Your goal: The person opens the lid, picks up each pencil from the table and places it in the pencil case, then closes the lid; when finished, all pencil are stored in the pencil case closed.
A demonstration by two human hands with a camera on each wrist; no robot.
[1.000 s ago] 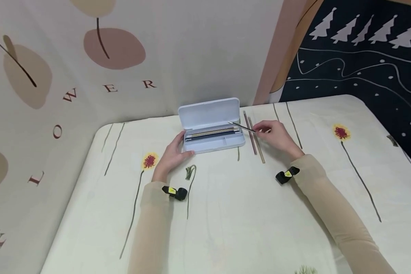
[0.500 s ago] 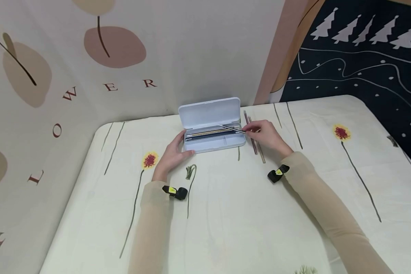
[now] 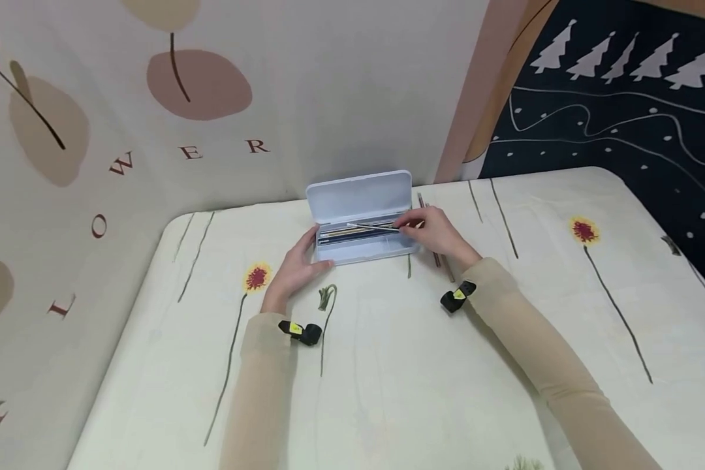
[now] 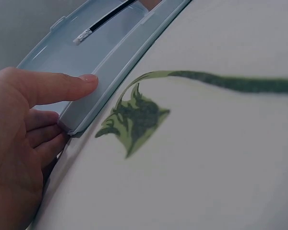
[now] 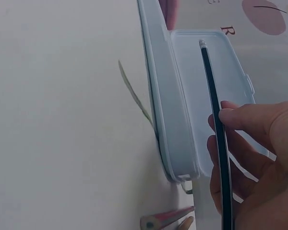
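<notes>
A pale blue pencil case point(image 3: 360, 196) stands with its lid raised, several pencils point(image 3: 336, 239) lying in its tray. My left hand point(image 3: 294, 271) grips the case's left end; in the left wrist view the thumb lies against the front wall and the fingers bend round the corner. Between thumb and fingers, my right hand point(image 3: 437, 233) pinches a dark pencil point(image 5: 212, 88) with a white eraser end. That pencil slants over the tray, eraser end pointing left. Parts of the tray's right side are hidden behind my right hand.
Right of the case, partly under my right hand, lie a reddish pencil point(image 5: 164, 219) and a tan pencil point(image 3: 449, 270) on the flower-printed cloth point(image 3: 376, 365). A printed curtain point(image 3: 341, 85) hangs close behind the case.
My right hand has moved left with the dark pencil, from beside the case to over the tray's right end. My left hand has stayed at the case.
</notes>
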